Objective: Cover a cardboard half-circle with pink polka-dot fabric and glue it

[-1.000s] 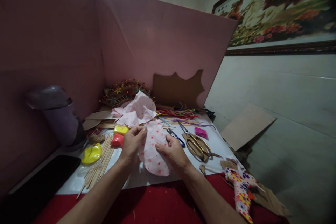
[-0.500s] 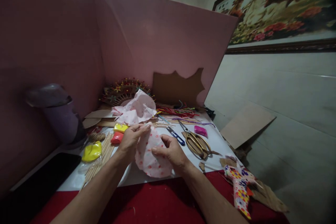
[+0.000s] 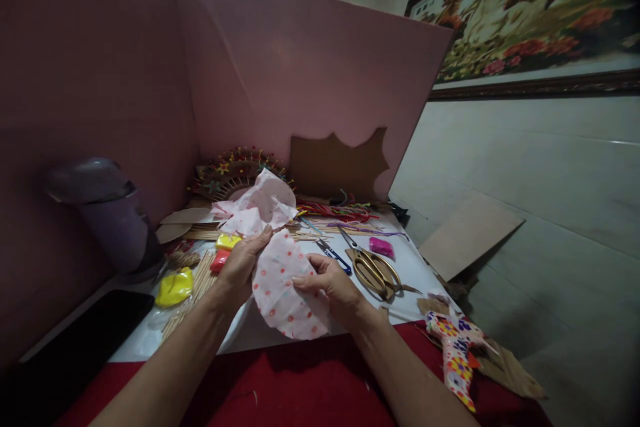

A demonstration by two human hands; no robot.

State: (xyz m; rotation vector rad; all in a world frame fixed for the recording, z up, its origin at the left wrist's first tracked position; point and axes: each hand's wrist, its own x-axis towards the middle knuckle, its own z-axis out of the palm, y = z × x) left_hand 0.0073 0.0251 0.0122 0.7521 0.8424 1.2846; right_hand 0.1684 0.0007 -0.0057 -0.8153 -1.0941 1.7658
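Observation:
A roundish piece of pale pink fabric with red dots (image 3: 285, 293) is held up over the front of the white-covered table. My left hand (image 3: 245, 263) grips its upper left edge, thumb on top, the other fingers mostly hidden behind. On the right side, my right hand (image 3: 335, 287) pinches the fabric between thumb and fingers. Just behind it lies a crumpled piece of the same fabric (image 3: 263, 203). To the right of my right hand are small blue thread snips (image 3: 335, 257) and gold-handled scissors (image 3: 375, 273).
Yellow clay (image 3: 175, 287), wooden sticks (image 3: 200, 287) and a dark phone (image 3: 95, 330) lie at left, near a purple cup (image 3: 120, 227). A magenta packet (image 3: 382, 247) sits beyond the scissors. Cut cardboard (image 3: 337, 163) leans on the pink panel (image 3: 310, 67). A flowered figure (image 3: 457, 353) lies at right.
The dotted fabric has turned to face me more fully and spread flatter. My left hand has shifted slightly down its edge, thumb now on the rim; my right hand keeps its pinch.

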